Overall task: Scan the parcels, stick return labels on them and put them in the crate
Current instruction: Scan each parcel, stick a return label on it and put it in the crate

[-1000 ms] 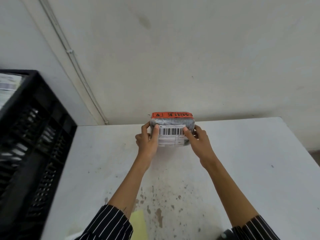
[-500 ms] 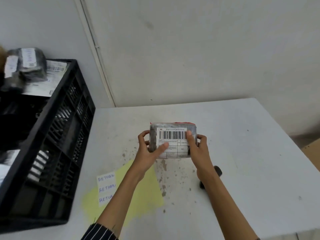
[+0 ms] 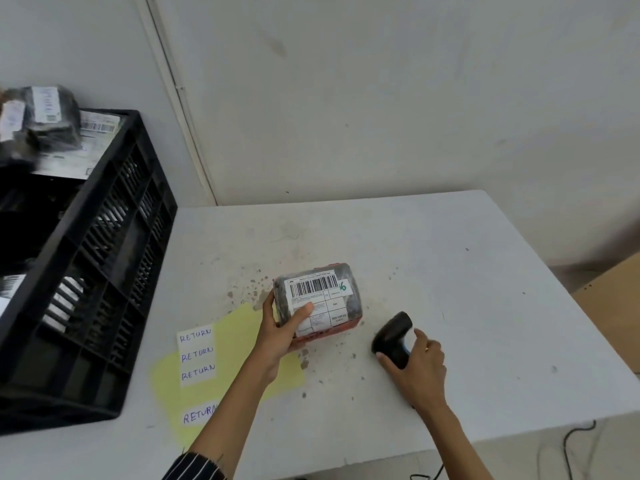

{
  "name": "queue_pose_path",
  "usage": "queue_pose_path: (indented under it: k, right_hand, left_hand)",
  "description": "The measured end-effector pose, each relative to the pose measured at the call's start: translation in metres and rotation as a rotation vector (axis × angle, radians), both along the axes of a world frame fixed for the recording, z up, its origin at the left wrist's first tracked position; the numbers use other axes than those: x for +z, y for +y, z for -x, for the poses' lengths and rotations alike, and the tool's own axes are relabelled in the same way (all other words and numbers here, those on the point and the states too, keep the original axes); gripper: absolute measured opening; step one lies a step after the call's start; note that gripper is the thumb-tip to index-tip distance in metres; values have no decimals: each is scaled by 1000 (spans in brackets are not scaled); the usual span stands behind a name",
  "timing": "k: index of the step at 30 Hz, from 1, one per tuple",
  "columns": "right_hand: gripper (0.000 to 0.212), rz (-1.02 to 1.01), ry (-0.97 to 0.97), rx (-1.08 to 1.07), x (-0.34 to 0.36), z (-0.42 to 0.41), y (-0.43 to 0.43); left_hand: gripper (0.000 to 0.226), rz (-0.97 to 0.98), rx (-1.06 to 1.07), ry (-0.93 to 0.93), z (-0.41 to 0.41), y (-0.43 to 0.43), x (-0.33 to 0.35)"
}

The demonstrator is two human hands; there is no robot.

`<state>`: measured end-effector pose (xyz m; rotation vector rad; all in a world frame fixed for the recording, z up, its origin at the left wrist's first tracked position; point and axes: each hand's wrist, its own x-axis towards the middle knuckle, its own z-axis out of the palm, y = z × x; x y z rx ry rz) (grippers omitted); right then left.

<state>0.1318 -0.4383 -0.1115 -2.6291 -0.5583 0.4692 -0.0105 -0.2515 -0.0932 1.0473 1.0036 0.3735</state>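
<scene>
Parcel [image 3: 318, 301] gripped in left hand [image 3: 277, 336] over table [image 3: 450, 254], barcode [image 3: 313, 285] up. Scanner [image 3: 393, 336] on table, clasped by right hand [image 3: 417, 365]. Lift, aim squarely at barcode, bars left uncovered, parcel steady.

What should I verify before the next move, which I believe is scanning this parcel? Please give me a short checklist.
1. Parcel held firmly: ok, the left hand grips its near left corner.
2. Barcode faces up and is uncovered: ok, the thumb lies below it.
3. Scanner in hand: ok, the right hand curls round its handle; it is not yet lifted from the table.
4. Scanner window aimed at the barcode: cannot tell.
5. Return labels ready: ok, several lie on the yellow sheet.
6. Room in the crate: cannot tell, its inside is dark.
</scene>
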Motion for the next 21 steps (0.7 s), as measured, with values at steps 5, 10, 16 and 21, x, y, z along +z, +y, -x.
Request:
queue_pose_path:
  k: [5,10,16,21]
  right_hand:
    - [68,215,-24,90,-19,-2,-2]
    - [39,133,130,93,-19,-9,-1]
    - [14,-400,393,-56,30,6,-6]
    - [20,-616,548,-20,74,30,-2]
  left_hand:
    - [91,-18,18,31,-6,-9,-6]
    - [90,-40,42,44,-8,-15,-7]
    - [93,-64,57,43,-12,-14,-7]
    - [91,-98,86,28,-19,-13,-3]
